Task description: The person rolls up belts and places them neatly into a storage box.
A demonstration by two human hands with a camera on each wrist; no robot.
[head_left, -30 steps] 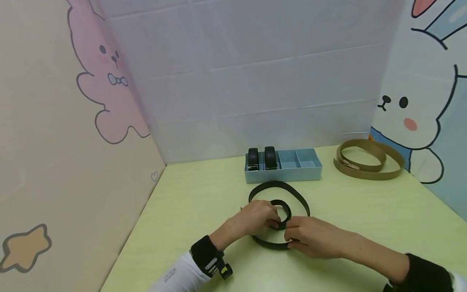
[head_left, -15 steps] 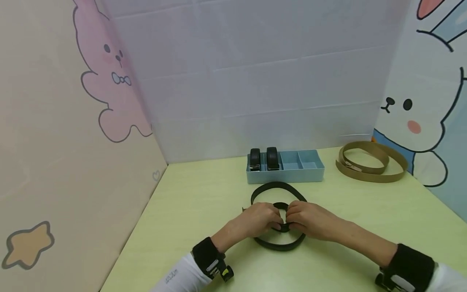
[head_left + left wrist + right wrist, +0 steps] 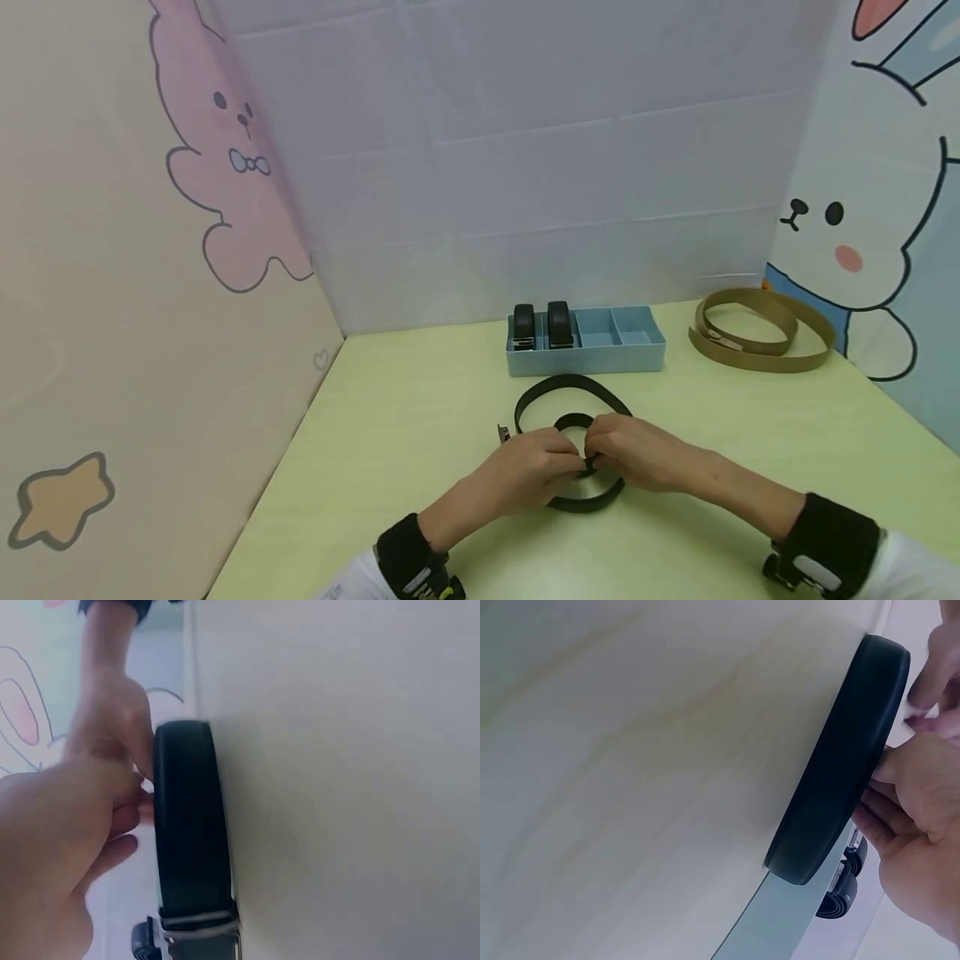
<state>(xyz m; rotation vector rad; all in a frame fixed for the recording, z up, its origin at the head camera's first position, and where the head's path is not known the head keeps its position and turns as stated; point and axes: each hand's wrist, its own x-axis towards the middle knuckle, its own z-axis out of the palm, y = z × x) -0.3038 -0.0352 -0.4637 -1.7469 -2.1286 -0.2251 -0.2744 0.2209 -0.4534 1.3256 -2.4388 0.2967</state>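
A black belt (image 3: 573, 382) stands on its edge on the table in a wide loop, with a smaller coil (image 3: 573, 419) inside it. Its metal buckle (image 3: 503, 433) shows at the loop's left side. My right hand (image 3: 633, 450) pinches the inner coil from the right. From the left and nearer me, my left hand (image 3: 528, 471) has its curled fingertips at the near side of that coil. In both wrist views the outer band hides the coil; the left wrist view shows the band (image 3: 187, 825) and buckle up close.
Behind the loop stands a light blue divided box (image 3: 585, 360); two rolled black belts (image 3: 559, 323) fill its left compartments. A tan belt (image 3: 780, 363) lies loosely coiled at the back right. Walls with cartoon drawings border the yellow table (image 3: 405, 392).
My right hand has moved from the outer loop's near right side inward to the small coil. My left hand has shifted toward me, uncovering the buckle at the loop's left.
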